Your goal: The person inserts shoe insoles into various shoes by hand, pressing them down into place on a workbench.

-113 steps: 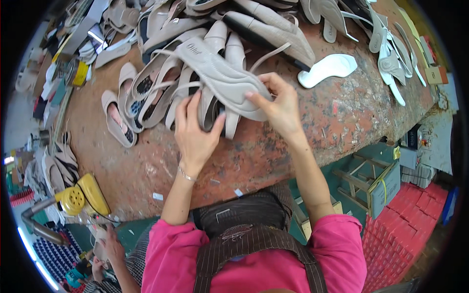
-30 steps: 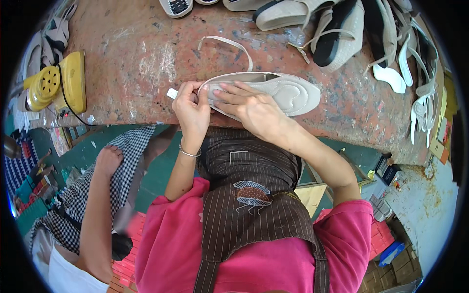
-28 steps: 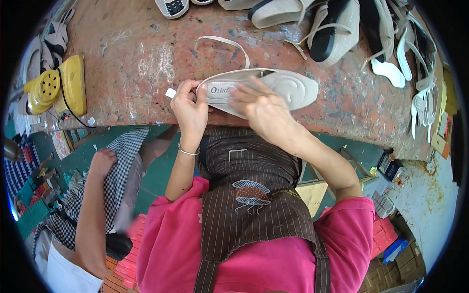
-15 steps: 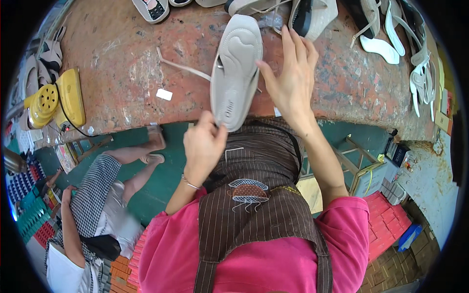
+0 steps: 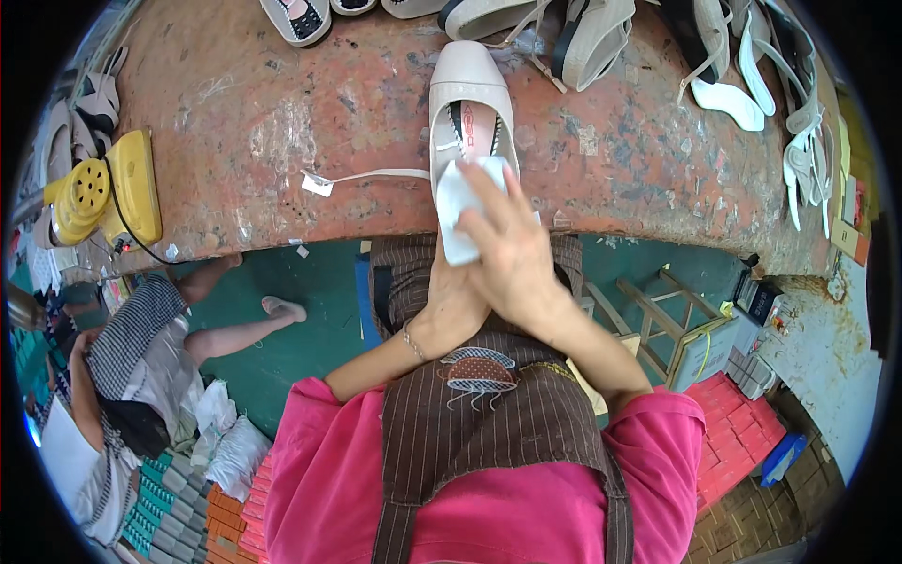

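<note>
A pale beige shoe point(image 5: 472, 83) with a squarish toe stands upright at the table's near edge, its toe pointing away from me. The strap point(image 5: 385, 173) stretches out to the left on the tabletop. Inside the shoe show a pinkish insole and dark edging with light stitches. My left hand point(image 5: 456, 305) is at the heel end, closed on the shoe, most of its fingers covered. My right hand point(image 5: 512, 249), blurred by motion, presses a white flat piece point(image 5: 457, 202) over the back of the shoe; whether it is cloth, paper or padding I cannot tell.
More shoes point(image 5: 594, 42) line the table's far side, with white shoe-shaped pieces point(image 5: 728, 103) at the right. A yellow device point(image 5: 132, 188) with a black cord sits at the left. A small white tag point(image 5: 318, 185) lies near the strap. Another person point(image 5: 141, 376) sits at lower left.
The shoe has gone from sole up to upright. My right hand, open beside it before, has come over the heel with the white piece. My left hand has shifted right, under the heel.
</note>
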`<state>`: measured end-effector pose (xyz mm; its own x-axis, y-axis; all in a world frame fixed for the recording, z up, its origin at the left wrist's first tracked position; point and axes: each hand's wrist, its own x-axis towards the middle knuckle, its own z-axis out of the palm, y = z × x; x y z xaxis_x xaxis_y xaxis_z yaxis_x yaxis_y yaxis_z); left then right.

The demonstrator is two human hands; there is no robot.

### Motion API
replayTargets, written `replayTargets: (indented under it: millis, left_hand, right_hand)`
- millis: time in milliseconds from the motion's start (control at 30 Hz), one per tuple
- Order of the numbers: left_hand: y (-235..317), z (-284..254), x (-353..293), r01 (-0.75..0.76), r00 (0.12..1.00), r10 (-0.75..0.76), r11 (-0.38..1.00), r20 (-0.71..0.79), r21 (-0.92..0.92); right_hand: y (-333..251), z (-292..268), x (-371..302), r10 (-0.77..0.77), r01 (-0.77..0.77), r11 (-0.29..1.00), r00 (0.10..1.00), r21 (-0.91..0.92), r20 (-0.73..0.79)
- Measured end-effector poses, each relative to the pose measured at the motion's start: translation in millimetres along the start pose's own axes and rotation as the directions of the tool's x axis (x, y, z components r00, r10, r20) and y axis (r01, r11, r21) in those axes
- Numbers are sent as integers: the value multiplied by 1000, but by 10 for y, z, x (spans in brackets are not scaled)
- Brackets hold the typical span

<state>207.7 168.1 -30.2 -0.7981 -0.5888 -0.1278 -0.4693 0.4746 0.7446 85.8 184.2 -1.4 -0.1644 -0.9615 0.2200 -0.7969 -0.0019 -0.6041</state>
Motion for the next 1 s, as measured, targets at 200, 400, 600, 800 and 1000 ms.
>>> replayTargets:
  millis: [200,400,600,800,1000]
  left_hand:
    - [-35,29,-118,-99,994,85,956,62,276]
    - [-38,60,-83,-102,995,103,947,11,305]
    - [-16,37,-65,-103,990,130,929,-55,356]
    - [-17,30,-75,-107,989,130,955,-65,278]
    - [-36,54,-79,-68,991,97,956,-88,285]
  right_hand:
    - [162,218,472,-107,91,952,994,-291,-38]
    - [106,130,638,19,70,897,980,-436,197]
    - [90,172,805,123,80,794,949,-603,289]
    - [28,160,681,-8,53,785,997,-617,76]
    - [123,321,762,181,16,800,947,-600,267]
